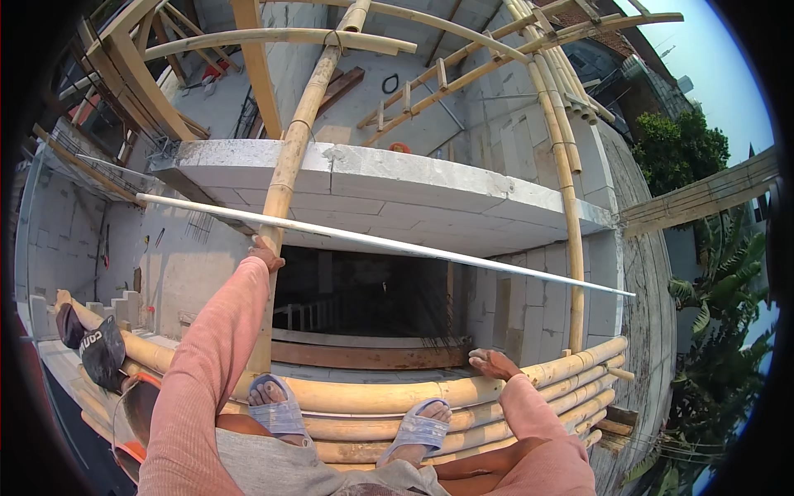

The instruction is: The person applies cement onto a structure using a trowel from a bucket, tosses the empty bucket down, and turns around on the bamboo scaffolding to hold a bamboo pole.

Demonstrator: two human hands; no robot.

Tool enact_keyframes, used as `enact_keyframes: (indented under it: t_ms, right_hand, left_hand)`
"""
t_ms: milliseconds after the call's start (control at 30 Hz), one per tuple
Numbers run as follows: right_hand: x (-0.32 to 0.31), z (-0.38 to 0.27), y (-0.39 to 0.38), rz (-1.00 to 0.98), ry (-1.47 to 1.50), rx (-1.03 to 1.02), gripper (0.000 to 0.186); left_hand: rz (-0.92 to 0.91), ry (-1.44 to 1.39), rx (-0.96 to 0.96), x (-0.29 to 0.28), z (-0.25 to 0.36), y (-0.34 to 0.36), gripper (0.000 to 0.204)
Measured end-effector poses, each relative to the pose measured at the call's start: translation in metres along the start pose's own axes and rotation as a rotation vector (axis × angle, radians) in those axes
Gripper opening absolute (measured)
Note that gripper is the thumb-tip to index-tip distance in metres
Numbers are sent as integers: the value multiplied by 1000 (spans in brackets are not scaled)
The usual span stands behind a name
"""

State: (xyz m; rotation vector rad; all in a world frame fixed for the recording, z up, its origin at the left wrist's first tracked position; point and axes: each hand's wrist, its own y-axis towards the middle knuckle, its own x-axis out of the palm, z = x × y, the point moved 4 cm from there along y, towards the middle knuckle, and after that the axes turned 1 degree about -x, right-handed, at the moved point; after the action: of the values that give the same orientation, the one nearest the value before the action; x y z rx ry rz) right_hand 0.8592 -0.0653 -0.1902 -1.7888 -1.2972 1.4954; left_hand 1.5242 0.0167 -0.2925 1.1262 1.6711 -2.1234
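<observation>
My left hand (pixel 266 254) is closed round a long bamboo pole (pixel 291 169) that runs away from me over a block wall. Just beyond that hand, a thin white pipe (pixel 397 245) lies across this pole and a second bamboo pole (pixel 572 248) at the right. My right hand (pixel 494 364) is loosely curled above the front edge of the bamboo platform (pixel 364 397), with nothing visible in it. Both my feet, in blue slide sandals (pixel 283 407), rest on the platform's poles.
Below the platform gapes a dark opening (pixel 372 289) with a reddish-brown beam (pixel 372 355) along it. A white block wall (pixel 413 174) crosses ahead. Beyond it leans a bamboo ladder (pixel 442 74). A black cap (pixel 104 355) sits at the platform's left end. Trees (pixel 682 149) stand at the right.
</observation>
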Motion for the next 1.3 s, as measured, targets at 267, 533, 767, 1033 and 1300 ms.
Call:
enact_keyframes:
  t_ms: [267,533,767,1033,1300]
  right_hand:
    - [-30,-26,8,29,231,175,63]
    - [-33,-34,8,23,18,216,62]
    - [-32,-32,11,74,-83,-1,49]
    - [-34,-34,10,68,-69,2,47]
    - [-34,-24,8,113,-53,-27,37]
  left_hand:
    - [-63,48,18,4,10,1,127]
    - [-55,65,85,2,5,4,126]
    - [-91,51,113,1,8,-4,123]
    - [-30,86,176,0,5,-2,123]
    - [-34,63,149,1,9,-7,123]
